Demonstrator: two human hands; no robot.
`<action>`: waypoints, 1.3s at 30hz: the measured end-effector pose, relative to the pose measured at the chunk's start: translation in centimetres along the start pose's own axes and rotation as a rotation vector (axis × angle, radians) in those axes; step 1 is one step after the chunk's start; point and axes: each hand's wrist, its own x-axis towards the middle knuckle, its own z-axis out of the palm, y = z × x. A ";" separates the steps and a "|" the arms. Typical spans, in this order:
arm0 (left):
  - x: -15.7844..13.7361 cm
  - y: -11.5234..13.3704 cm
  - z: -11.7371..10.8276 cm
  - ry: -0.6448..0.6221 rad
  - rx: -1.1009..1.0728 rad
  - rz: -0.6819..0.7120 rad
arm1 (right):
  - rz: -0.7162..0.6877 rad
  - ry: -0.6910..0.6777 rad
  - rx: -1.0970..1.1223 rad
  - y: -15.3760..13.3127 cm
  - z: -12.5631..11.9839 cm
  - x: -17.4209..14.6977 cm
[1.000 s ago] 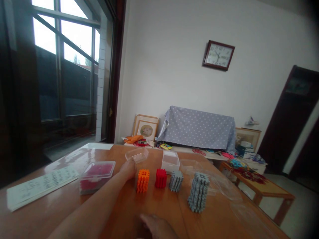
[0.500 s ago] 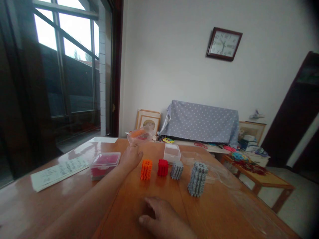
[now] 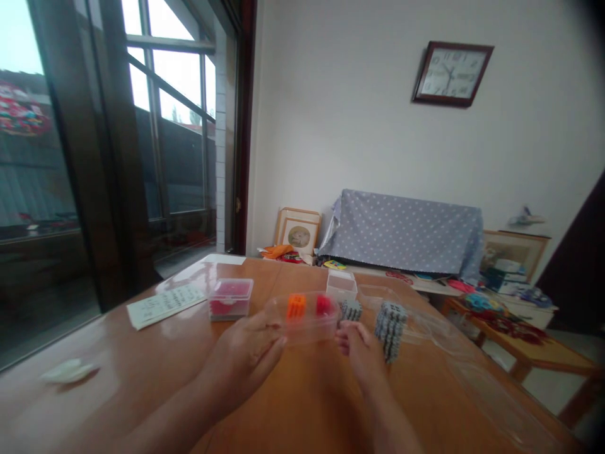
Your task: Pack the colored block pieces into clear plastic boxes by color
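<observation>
A clear plastic box (image 3: 309, 334) is held up over the table between my hands. My left hand (image 3: 246, 350) grips its left end, thumb below and fingers along the side. At its right end, my right hand (image 3: 363, 353) has its fingers curled in against the edge. Through the clear plastic show an orange block stack (image 3: 296, 306) and a red block stack (image 3: 324, 305), both standing behind it. A short grey block stack (image 3: 352, 309) is partly hidden by my right fingers. Right of that hand stands a taller grey block stack (image 3: 391, 328).
On the left are a lidded box with pink contents (image 3: 231, 296), paper with handwriting (image 3: 165, 304) and a small pale object (image 3: 70, 371). A small clear-white box (image 3: 341, 285) stands behind the stacks. Clear plastic trays (image 3: 416, 325) line the table's right side.
My left hand has brought the clear box back from the far side, nearer to me. My right hand has risen from the near tabletop to its right end. The view has turned left.
</observation>
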 end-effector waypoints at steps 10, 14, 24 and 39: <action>-3.6 2.2 4.8 -0.250 0.028 0.013 | 0.150 -0.082 0.028 0.7 -1.2 0.1; -3.0 2.5 5.6 -0.388 0.035 -0.019 | 0.084 -0.013 -0.037 1.2 -1.2 0.8; -1.3 1.7 6.4 -0.444 -0.073 0.031 | -0.219 -0.156 -0.364 -0.3 -0.7 -0.5; 3.1 -11.6 12.7 -0.040 -0.484 -0.571 | -0.239 -0.394 -0.890 -2.0 0.2 -2.6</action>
